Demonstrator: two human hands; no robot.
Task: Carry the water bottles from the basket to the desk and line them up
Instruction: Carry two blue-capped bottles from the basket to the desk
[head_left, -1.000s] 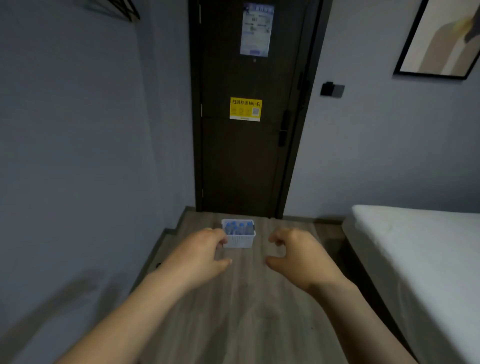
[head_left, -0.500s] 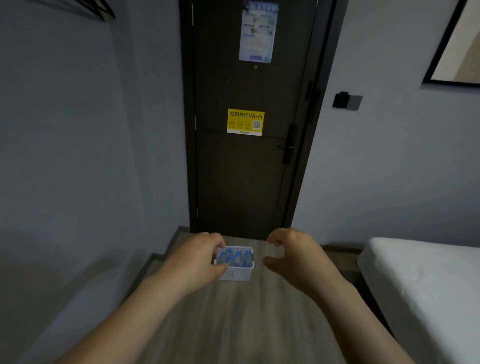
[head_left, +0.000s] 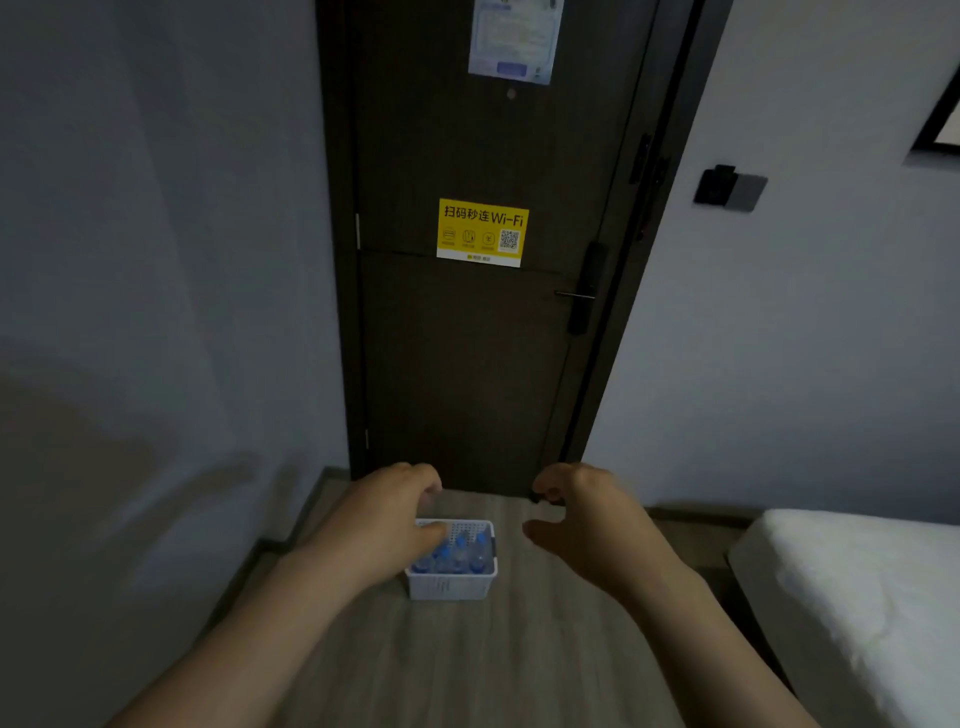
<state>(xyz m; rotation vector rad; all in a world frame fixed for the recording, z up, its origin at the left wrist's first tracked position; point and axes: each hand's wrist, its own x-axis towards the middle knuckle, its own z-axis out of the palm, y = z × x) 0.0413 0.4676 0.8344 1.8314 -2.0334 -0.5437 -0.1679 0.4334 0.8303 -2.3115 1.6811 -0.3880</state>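
You have come closer to the door (head_left: 467, 338) since the earlier frames: it now fills more of the view, the basket (head_left: 452, 584) sits lower and nearer, and your left hand (head_left: 384, 525) has slid across its left side. The dark door is closed and stands straight ahead between grey walls. The wood-look floor (head_left: 467, 670) runs from you up to its foot. The white bed (head_left: 857, 597) takes the lower right corner, well apart from the basket. Both your bare forearms reach forward. The hands are apart and neither holds anything, each with its fingers bent and its thumb spread in a loose C. The left hand covers the basket's left rim in the view, and you cannot tell whether it touches it. Your right hand (head_left: 582, 525) hovers to the right of the basket, clear of it. The small white perforated basket stands on the floor, near the foot of the door. Inside it the water bottles (head_left: 462, 556) stand upright and packed together, blue caps up; their number is unclear. On the door are a yellow Wi-Fi sticker (head_left: 483, 232) at mid height, a pale notice (head_left: 514, 39) at the top, and a lever handle (head_left: 576, 295) on the right edge. A dark wall switch (head_left: 730, 188) sits to the right of the frame.
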